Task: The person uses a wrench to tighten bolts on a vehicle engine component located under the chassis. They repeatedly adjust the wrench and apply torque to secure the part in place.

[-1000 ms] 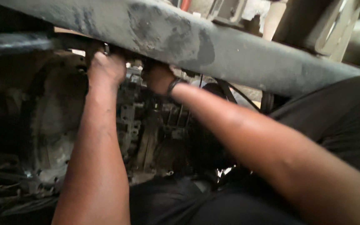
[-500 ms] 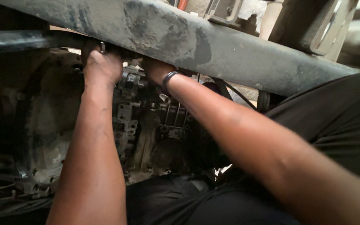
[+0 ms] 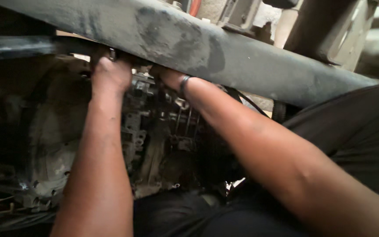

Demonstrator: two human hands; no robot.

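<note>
I see my left hand (image 3: 110,74) and right hand (image 3: 165,77) reaching up behind the grey crossbeam (image 3: 207,48), above the grimy transmission body (image 3: 154,127); fingers hidden, so their grip I cannot tell.

Crossbeam (image 3: 242,57) above both hands; left hand (image 3: 110,74) just left of right hand (image 3: 167,77); gearbox housing (image 3: 154,131) behind, below them.

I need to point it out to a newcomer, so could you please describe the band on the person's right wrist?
Start at the thick grey beam slanting across the top. Just under it, two bare forearms reach up; take the one coming from the right. The wrist band is a thin dark ring circling it just below the right hand, unlike the bare left wrist.
</note>
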